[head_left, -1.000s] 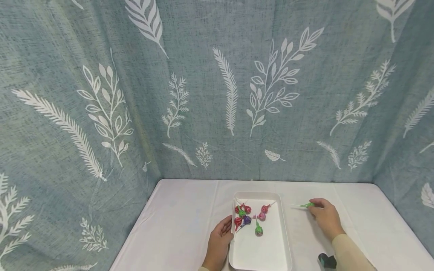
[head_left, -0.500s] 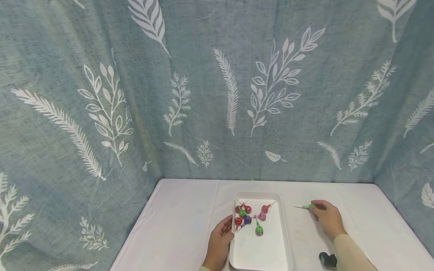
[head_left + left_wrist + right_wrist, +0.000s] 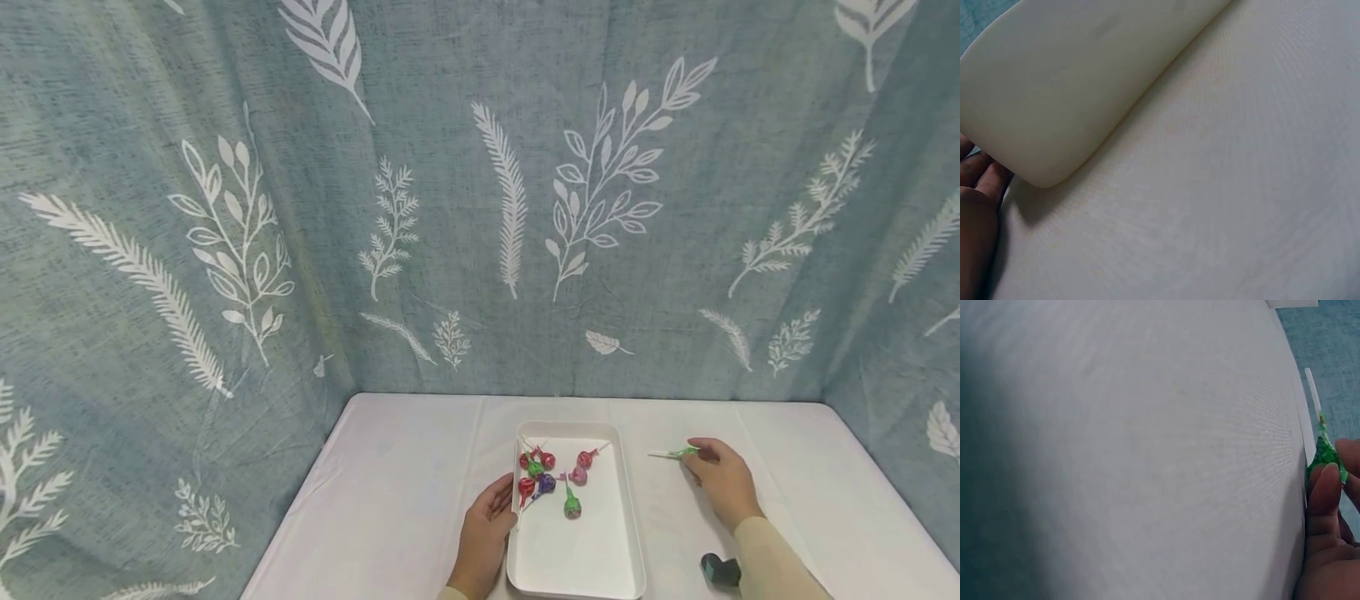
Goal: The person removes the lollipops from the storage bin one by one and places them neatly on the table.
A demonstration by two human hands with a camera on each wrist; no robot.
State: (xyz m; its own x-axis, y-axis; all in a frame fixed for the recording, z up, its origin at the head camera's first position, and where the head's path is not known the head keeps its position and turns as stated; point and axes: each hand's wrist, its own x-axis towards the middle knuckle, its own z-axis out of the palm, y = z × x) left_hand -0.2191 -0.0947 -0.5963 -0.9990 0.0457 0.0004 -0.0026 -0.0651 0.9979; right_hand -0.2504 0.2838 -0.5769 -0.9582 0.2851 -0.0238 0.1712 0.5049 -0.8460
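My right hand (image 3: 722,483), right of the tray, pinches a green-wrapped lollipop (image 3: 1324,453) by its head between thumb and fingers. Its white stick (image 3: 662,454) points left toward the tray. The left hand (image 3: 483,533) holds the left side of a white rectangular tray (image 3: 577,562), thumb at the rim and fingers along the outer wall. Inside the tray, red lollipops (image 3: 527,486), a purple one (image 3: 547,483), a pink one (image 3: 578,476) and a green one (image 3: 572,506) lie mostly toward the far left. Another green lollipop (image 3: 535,469) sits among the red ones.
A dark object (image 3: 720,571) lies on the white tablecloth (image 3: 405,475) beside the right sleeve (image 3: 776,558). Blue-green curtains with white leaf prints (image 3: 450,208) enclose the table at the back and both sides.
The right hand shifts only slightly, with the green lollipop still pinched in it. The left hand and the tray stay in place.
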